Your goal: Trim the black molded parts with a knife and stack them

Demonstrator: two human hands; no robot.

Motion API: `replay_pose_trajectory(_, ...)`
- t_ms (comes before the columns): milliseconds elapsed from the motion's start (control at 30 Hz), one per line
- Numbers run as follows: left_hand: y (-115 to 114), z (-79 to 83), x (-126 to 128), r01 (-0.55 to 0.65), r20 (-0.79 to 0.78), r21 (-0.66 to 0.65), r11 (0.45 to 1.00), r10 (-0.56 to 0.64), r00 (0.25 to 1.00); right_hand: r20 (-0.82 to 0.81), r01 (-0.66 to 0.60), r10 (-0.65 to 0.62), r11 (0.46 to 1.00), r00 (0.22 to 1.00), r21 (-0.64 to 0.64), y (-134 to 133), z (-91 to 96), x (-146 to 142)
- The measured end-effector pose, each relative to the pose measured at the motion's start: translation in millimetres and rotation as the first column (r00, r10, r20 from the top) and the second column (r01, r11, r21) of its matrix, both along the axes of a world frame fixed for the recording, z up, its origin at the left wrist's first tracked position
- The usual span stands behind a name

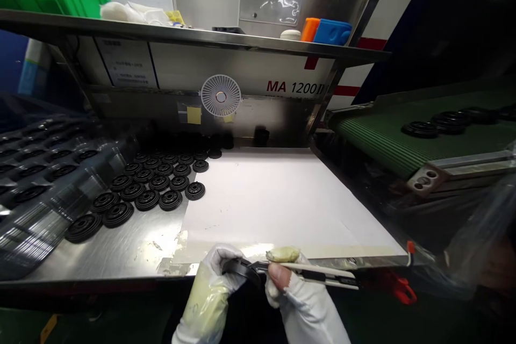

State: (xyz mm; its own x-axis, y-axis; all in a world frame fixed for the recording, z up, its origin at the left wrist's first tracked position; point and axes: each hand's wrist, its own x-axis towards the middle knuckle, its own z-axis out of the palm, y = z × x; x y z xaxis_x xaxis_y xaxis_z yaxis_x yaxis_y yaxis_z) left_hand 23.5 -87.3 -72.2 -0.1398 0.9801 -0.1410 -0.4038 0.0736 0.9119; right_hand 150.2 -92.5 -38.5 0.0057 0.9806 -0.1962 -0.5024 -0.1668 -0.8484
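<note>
At the near edge of the table, my left hand (215,285), in a white glove with a yellowed coating, is closed on a round black plastic part (244,270), tilted so that its rim shows. My right hand (292,290), also gloved but with a bare thumb, grips what look like nippers (328,274) with white-and-black handles. Their dark jaws point left and meet the part's edge; the exact contact is too small to tell. Several similar black ribbed discs (147,200) lie in rows on the metal table to the left.
A white sheet (274,199) covers the table's middle. Clear trays (72,193) of black parts stand at left. A green conveyor (374,129) carries discs at right. A shelf (193,36) crosses above a small fan (221,95). Red-handled tool (403,290) hangs at the right edge.
</note>
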Motion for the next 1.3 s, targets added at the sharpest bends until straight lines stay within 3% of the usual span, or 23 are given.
replay_pose_trajectory(300,-7.1,11.0,4.0,0.022,0.103,0.009,1.0,-0.022,0.994,0.236,0.026,-0.038,0.998,0.971,0.054,-1.2,-7.7,0.7)
replay_pose_trajectory(500,-8.1,14.7,5.5,0.037,0.137,0.028,0.999,-0.041,0.99,0.25,0.049,-0.057,0.998,0.967,0.037,-4.7,-4.7,0.9)
replay_pose_trajectory(800,-8.9,19.7,6.7,0.052,0.107,0.032,0.998,-0.055,0.993,0.213,-0.021,0.013,0.999,0.977,0.034,-12.6,2.9,7.6)
replay_pose_trajectory(1000,-11.8,16.8,-2.7,0.225,0.084,0.015,0.974,-0.225,0.971,0.173,-0.144,0.141,0.99,0.975,0.007,-12.4,20.8,13.9)
replay_pose_trajectory(1167,-10.1,28.9,-4.6,0.396,0.192,0.081,0.914,-0.405,0.894,0.211,-0.271,0.253,0.961,0.944,0.06,-3.3,31.4,18.0)
replay_pose_trajectory(1300,-12.2,34.5,-1.5,0.444,0.229,0.108,0.89,-0.457,0.86,0.242,-0.324,0.306,0.945,0.921,0.037,1.1,30.4,16.1)
